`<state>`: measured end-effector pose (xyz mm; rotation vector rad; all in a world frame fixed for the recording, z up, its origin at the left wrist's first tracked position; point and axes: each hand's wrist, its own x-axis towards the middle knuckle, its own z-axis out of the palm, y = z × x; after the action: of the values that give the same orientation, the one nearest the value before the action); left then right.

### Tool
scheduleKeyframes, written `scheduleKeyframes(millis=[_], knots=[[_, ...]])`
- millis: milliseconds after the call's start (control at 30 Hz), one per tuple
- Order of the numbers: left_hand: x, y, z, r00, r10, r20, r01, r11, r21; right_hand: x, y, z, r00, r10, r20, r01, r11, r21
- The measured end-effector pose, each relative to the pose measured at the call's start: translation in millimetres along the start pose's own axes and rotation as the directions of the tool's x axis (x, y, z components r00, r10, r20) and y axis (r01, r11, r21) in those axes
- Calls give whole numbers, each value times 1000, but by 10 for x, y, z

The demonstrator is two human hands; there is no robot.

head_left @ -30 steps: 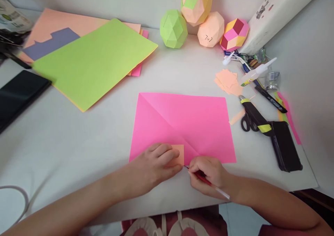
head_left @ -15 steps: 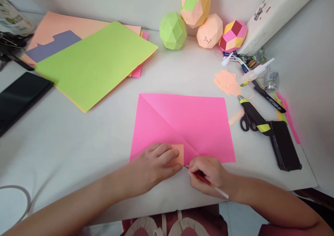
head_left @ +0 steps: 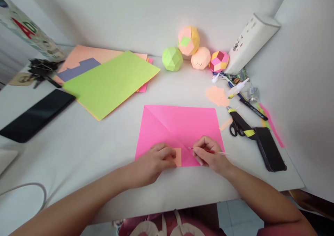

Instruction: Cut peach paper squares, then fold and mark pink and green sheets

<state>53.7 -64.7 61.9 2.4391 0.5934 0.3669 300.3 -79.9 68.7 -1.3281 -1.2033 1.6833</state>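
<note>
A pink sheet of paper (head_left: 190, 123) with a diagonal crease lies flat before me. On its near edge my left hand (head_left: 156, 163) holds down a small peach paper piece (head_left: 179, 157), fingers curled over it and covering its left part. My right hand (head_left: 210, 154) grips a thin pen (head_left: 221, 153) with a red section and a clear end. The pen's tip points left, just above the pink sheet, a short gap to the right of the peach piece.
Green paper (head_left: 112, 84) tops a stack at the back left, near a black tablet-like slab (head_left: 38, 114). Faceted paper balls (head_left: 172, 59) stand at the wall. To the right are peach scraps (head_left: 217, 96), a cutter (head_left: 241, 123), scissors (head_left: 233, 128), a glue bottle (head_left: 238, 88) and a black phone-like case (head_left: 270, 149).
My right hand has lifted the pen tip from the peach piece's lower corner and moved it up and to the right. My left hand stays on the piece. The camera view has tilted up.
</note>
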Motion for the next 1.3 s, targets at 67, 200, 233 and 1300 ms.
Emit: scheduleKeyframes(millis=[67, 200, 233, 1300], knots=[[12, -24, 16, 997, 13, -73, -18, 998, -68, 68, 3, -96, 980, -164, -109, 152, 982, -113], [18, -108, 59, 953, 52, -300, -84, 992, -95, 224, 11, -309, 889, -415, -193, 322, 868, -379], [19, -123, 64, 931, 59, -360, -88, 994, -66, 258, 9, -349, 887, -425, -183, 328, 856, -399], [31, -334, -11, 935, -230, -269, 265, 959, 104, -226, 184, 274, 971, -215, 109, 240, 834, -496]])
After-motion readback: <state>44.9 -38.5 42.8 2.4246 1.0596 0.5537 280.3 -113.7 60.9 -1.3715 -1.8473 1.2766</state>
